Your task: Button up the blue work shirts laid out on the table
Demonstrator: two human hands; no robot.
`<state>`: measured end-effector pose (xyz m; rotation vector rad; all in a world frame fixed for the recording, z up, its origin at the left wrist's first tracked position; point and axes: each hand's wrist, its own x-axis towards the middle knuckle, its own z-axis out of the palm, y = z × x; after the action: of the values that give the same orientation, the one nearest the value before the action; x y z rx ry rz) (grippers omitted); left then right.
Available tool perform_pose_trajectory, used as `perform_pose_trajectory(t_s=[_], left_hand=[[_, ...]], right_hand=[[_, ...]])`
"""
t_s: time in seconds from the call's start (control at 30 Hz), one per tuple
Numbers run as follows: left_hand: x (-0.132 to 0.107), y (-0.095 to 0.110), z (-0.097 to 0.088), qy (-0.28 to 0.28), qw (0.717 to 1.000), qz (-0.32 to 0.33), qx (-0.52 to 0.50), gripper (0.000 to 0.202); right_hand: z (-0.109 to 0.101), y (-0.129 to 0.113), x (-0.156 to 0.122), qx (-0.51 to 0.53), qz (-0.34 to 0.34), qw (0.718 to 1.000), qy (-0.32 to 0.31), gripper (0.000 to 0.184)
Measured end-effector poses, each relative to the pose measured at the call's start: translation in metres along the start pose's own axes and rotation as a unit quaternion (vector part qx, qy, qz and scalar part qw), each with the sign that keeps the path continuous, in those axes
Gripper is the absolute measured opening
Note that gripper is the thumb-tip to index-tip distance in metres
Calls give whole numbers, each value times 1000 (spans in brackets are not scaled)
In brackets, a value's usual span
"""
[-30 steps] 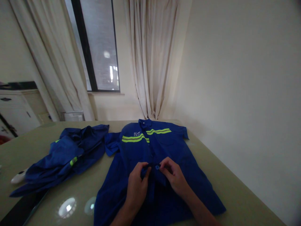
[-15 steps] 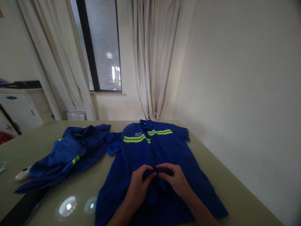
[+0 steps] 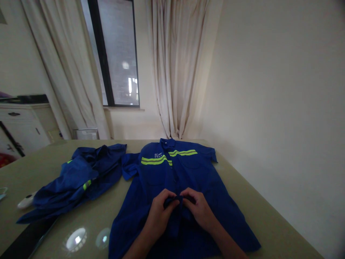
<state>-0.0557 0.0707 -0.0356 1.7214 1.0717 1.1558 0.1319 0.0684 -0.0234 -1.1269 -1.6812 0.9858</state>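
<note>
A blue short-sleeved work shirt (image 3: 156,180) lies spread on the table, collar at the far end, with yellow-green reflective stripes across the chest and small white print on one side. At its front opening, my left hand (image 3: 161,207) pinches the cloth between thumb and fingers. Close beside it, my right hand (image 3: 195,205) pinches the other side of the front. The fabric is lifted slightly between the two sets of fingertips. Any button there is too small and dark to make out.
A crumpled blue garment (image 3: 81,176) with reflective patches lies to the left on the shiny table (image 3: 88,212). Next to it are a white object (image 3: 25,201) and a dark flat item (image 3: 29,235). A wall (image 3: 283,126) runs along the right; curtains (image 3: 178,72) hang behind.
My right hand has shifted slightly left, so the fingertips are nearer each other at the shirt's front. Both hands keep their pinch on the cloth. The other garment has not moved.
</note>
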Motion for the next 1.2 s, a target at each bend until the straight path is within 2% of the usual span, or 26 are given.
perform_pose_trajectory(t_s=[0.2,0.37,0.57,0.77,0.93,1.2], left_hand=[[1,0,0,12,1000,-2,11,20],[0,2,0,26,999,12,23,14],[-3,0,6,81,996,6,30,14],[-3,5,2,48,998,30,33,10],[-3,5,1,45,998,8,32,14],[0,-1,3,41,999,-34,10,20]], right_hand=[[0,5,2,11,-4,1000,0,20],[0,6,4,49,14,999,2,21],[0,17,6,79,24,996,19,24],[0,19,7,87,14,996,16,20],[4,15,3,78,-3,996,30,16],[7,20,1,120,30,992,32,32]])
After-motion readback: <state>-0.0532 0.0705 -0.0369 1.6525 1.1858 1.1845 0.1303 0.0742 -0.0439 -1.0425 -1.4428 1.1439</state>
